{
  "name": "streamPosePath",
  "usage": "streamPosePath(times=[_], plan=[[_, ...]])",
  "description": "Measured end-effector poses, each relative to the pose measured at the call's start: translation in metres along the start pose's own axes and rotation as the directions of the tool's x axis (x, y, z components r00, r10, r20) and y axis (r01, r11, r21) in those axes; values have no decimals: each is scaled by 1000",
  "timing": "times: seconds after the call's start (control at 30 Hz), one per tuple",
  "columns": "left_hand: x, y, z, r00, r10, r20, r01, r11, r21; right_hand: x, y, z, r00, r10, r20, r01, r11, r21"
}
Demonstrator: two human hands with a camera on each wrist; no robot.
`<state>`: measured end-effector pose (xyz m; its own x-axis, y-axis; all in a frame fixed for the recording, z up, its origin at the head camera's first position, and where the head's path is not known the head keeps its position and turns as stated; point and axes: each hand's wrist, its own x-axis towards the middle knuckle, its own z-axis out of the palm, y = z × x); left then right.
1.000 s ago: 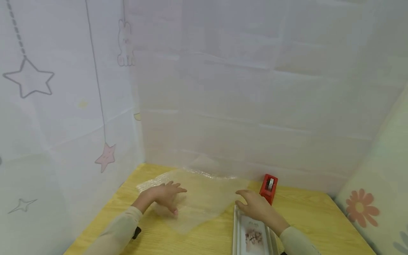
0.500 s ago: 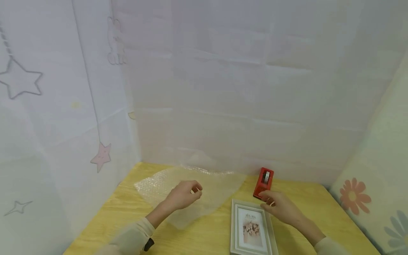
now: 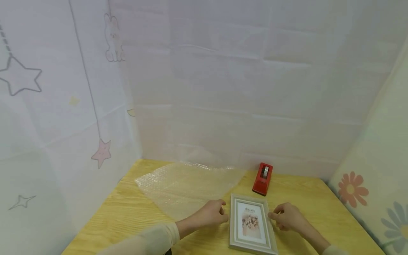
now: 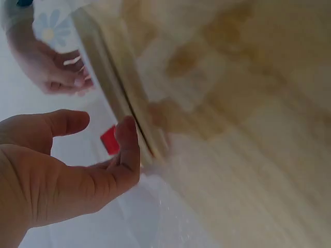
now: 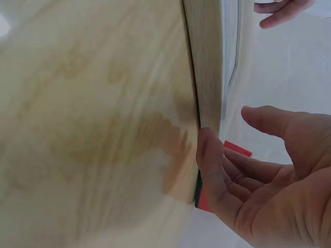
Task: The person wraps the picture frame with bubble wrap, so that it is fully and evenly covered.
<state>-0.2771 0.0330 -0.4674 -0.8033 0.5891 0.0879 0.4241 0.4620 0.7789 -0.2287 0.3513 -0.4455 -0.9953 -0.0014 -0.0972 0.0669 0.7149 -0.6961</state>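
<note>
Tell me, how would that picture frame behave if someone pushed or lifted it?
The picture frame would probably stay stiff, given its thick, straight border. Lying flat on the table, it seems unlikely to roll or tip when pushed.

A person wears a plain cream fabric left sleeve, softly creased and finished with a narrow banded cuff, a small black object of unclear shape just below it, and a matching cream fabric right sleeve, largely cropped by the frame edge; the left hand and right hand are bare
</note>
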Motion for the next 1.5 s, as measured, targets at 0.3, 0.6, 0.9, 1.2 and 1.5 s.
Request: streamPosePath(times=[0.3,0.6,0.9,1.2,1.5], plan=[[6,6,21,1000,6,-23,-5,1000,27,-1,1,15,992,122,-42,-123,992,-20],[11,14,27,998,-67,21,68,996,-53,-5,10,26,997,81,11,-82,993,85],[9,23,30,999,-49,21,51,996,-77,-7,9,27,1000,4,6,-4,996,89],[9,30,30,999,-22,24,26,982,-186,-19,-2,16,998,41,-55,-31,983,183],[2,41,1,996,-82,-36,65,936,-345,-26,-35,-7,993,43,-111,-16,973,232]])
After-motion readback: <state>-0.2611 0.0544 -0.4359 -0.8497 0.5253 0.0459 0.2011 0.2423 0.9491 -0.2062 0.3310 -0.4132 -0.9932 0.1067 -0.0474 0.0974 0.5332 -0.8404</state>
